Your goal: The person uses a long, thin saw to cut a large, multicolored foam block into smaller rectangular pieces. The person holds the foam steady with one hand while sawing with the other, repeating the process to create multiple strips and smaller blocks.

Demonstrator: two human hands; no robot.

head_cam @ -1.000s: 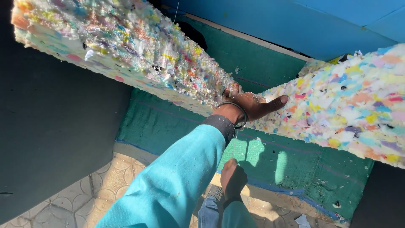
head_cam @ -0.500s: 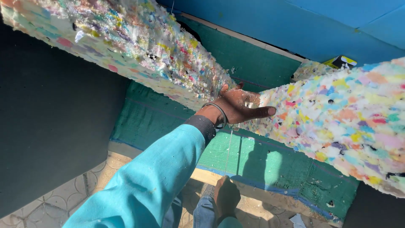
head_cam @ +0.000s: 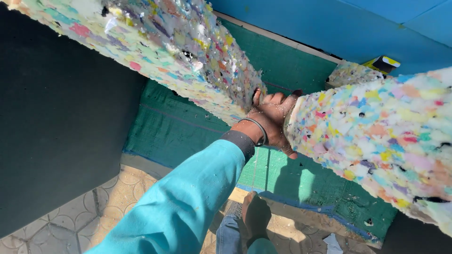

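My left hand (head_cam: 269,123), in a teal sleeve with a dark cuff and a wrist band, reaches up into the gap between two thick slabs of multicoloured bonded foam. Its fingers spread against the end face of the left foam slab (head_cam: 155,51), which runs up to the top left. The right foam slab (head_cam: 376,136) presses against the thumb side of that hand. Low in the view, my right hand (head_cam: 256,214) rests on a knee in blue jeans, and its fingers are hidden.
A green woven mat (head_cam: 188,136) lines the wall behind, under a blue wall (head_cam: 329,23). A dark panel (head_cam: 56,141) fills the left side. Patterned floor tiles (head_cam: 94,216) lie below. A small yellow and black object (head_cam: 383,63) sits behind the right slab.
The two slabs have closed in on each other. My left hand has gone deeper into the gap, and its thumb no longer lies across the right slab. The right hand has stayed low.
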